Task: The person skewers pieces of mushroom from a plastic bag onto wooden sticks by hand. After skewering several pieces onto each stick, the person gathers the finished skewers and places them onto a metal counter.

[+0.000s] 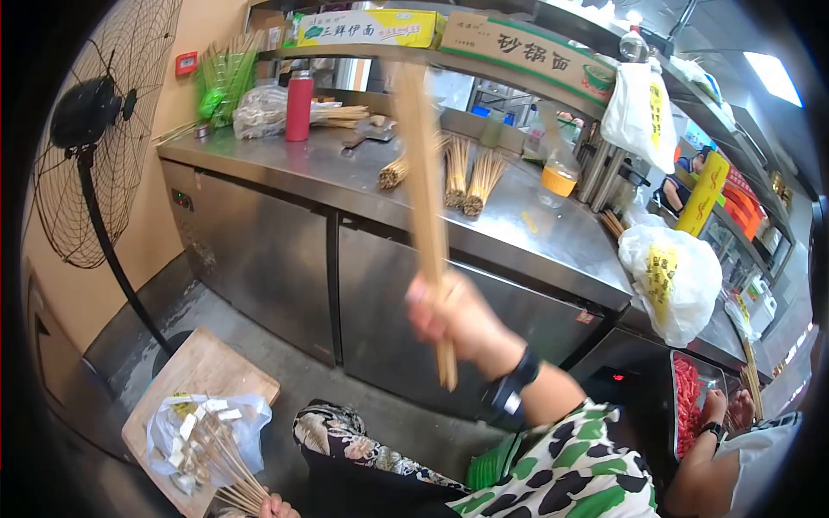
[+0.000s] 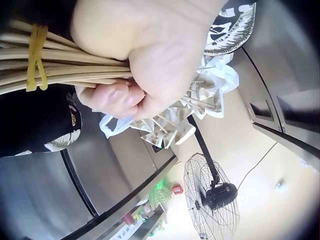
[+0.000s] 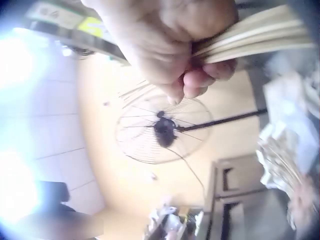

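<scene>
The right hand (image 1: 458,319) grips a bundle of thin wooden sticks (image 1: 420,173), blurred and held upright in front of the counter; the right wrist view shows its fingers curled round the sticks (image 3: 260,40). At the lower left, the left hand (image 1: 276,508) holds skewers (image 1: 226,457) with white pieces (image 1: 188,425) at their far ends, over a plastic bag on a wooden board (image 1: 207,367). In the left wrist view the left hand (image 2: 150,65) clasps the sticks, which have a yellow rubber band (image 2: 36,57) round them.
A steel counter (image 1: 345,177) carries several stick bundles (image 1: 484,181), a red bottle (image 1: 299,105) and a scraper-like tool. A standing fan (image 1: 86,112) is at left. Another person's hands (image 1: 715,406) are beside a tray of red meat (image 1: 686,401) at right.
</scene>
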Demonstrator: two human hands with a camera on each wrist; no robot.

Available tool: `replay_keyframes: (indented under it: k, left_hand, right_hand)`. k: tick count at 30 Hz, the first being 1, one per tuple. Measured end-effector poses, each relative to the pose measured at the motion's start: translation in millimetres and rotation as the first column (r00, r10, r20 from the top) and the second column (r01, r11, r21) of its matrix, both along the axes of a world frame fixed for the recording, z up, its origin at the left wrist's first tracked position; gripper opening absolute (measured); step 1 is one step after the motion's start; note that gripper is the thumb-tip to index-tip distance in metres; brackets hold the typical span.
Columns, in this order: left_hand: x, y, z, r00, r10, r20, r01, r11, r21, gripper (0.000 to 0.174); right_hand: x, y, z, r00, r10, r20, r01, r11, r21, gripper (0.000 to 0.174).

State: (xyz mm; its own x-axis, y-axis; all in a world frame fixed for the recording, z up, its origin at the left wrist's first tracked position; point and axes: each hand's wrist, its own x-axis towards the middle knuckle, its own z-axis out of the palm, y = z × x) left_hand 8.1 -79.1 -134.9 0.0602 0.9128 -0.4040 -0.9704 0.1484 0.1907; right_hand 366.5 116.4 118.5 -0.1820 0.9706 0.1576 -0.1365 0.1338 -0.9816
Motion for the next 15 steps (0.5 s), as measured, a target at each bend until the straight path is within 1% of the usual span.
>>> replay_keyframes:
  k: [1,2,3,4,5,6,7,8,9,11,12,13,14,15]
  left_hand:
    - [2,0,3,0.999,0.004,-0.040,-0.005,1.000,-0.011,0.020]
    - [5,-1,5,0.997,0.010,-0.079,-0.013,1.000,-0.026,0.020]
    - [8,-2,9,0.999,0.019,-0.037,-0.020,1.000,-0.023,0.020]
    - [10,-1,15,1.000,0.031,0.004,-0.030,0.999,-0.022,0.020]
    - [12,0,19,0.998,0.042,0.043,-0.042,0.999,-0.020,0.020]
    - [12,0,15,0.998,0.044,0.035,-0.043,0.999,-0.012,0.019]
    - [11,0,11,0.999,0.023,0.037,-0.024,0.999,0.021,0.018]
    - [10,-2,8,0.999,0.005,0.036,-0.007,0.999,0.053,0.016]
    - [9,-3,9,0.999,-0.011,0.032,0.008,0.996,0.084,0.015]
    - [14,-4,19,0.995,0.026,-0.093,-0.025,1.000,0.011,0.012]
    - [16,-6,27,0.987,0.046,-0.157,-0.052,0.998,-0.032,0.011]
    - [18,-9,28,0.980,0.062,-0.188,-0.064,0.998,-0.003,0.007]
    - [15,-10,24,0.991,0.036,-0.133,-0.023,0.995,0.099,0.008]
    - [12,-11,15,0.997,0.011,-0.082,0.005,0.981,0.193,0.009]
  right_hand:
    - [22,16,27,0.997,-0.065,-0.052,0.067,0.997,0.048,0.019]
    - [46,35,49,0.991,-0.090,-0.096,0.095,0.994,0.049,0.015]
    - [65,48,72,0.973,-0.221,-0.072,0.224,0.974,0.040,0.011]
    - [88,68,85,0.946,-0.323,0.010,0.320,0.942,0.102,0.010]
    - [112,85,93,0.928,-0.362,0.093,0.346,0.926,0.148,0.009]
    - [132,100,97,0.864,-0.466,0.192,0.439,0.883,0.167,0.006]
    - [155,113,97,0.802,-0.504,0.321,0.453,0.863,0.223,0.005]
    - [165,117,101,0.656,-0.563,0.503,0.512,0.821,0.252,0.007]
    - [172,120,103,0.476,-0.588,0.654,0.558,0.777,0.293,0.010]
    - [182,129,100,0.195,-0.589,0.784,0.544,0.731,0.413,0.019]
    - [188,137,95,0.049,-0.570,0.820,0.519,0.716,0.467,0.024]
    - [204,153,82,-0.002,-0.595,0.804,0.567,0.662,0.491,0.031]
    - [206,151,74,-0.144,-0.684,0.715,0.392,0.624,0.676,0.027]
    - [241,182,60,-0.295,-0.582,0.758,0.352,0.671,0.652,0.027]
